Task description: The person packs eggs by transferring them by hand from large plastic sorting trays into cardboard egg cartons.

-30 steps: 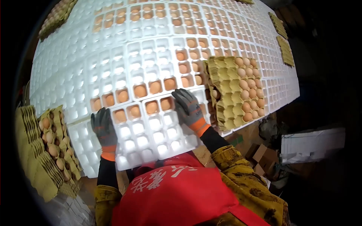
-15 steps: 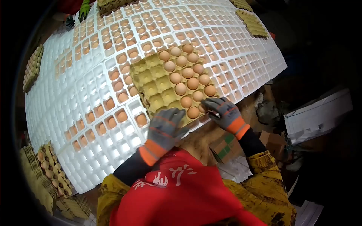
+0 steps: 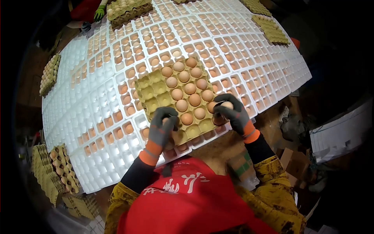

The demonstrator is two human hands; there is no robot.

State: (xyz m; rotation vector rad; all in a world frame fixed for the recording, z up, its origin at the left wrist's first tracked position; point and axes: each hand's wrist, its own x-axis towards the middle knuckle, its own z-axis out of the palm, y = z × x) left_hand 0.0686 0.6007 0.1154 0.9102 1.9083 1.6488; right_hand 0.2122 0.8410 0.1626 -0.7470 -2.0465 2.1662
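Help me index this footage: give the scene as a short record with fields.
White trays: side by side, many compartments holding brown eggs
Pulp tray: on the white trays, partly filled with eggs
Left hand: gloved, curled at the pulp tray's near side; grip unclear
Right hand: gloved, gripping one egg
Nearby: another person's green-gloved hand, top left

Brown cardboard box (image 3: 299, 165) near green-marked carton (image 3: 237, 163)

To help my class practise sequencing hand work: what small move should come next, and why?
Probably, the right hand should lift its egg clear of the pulp tray toward the white tray at left: it grips that egg, and the white tray is partly unfilled.
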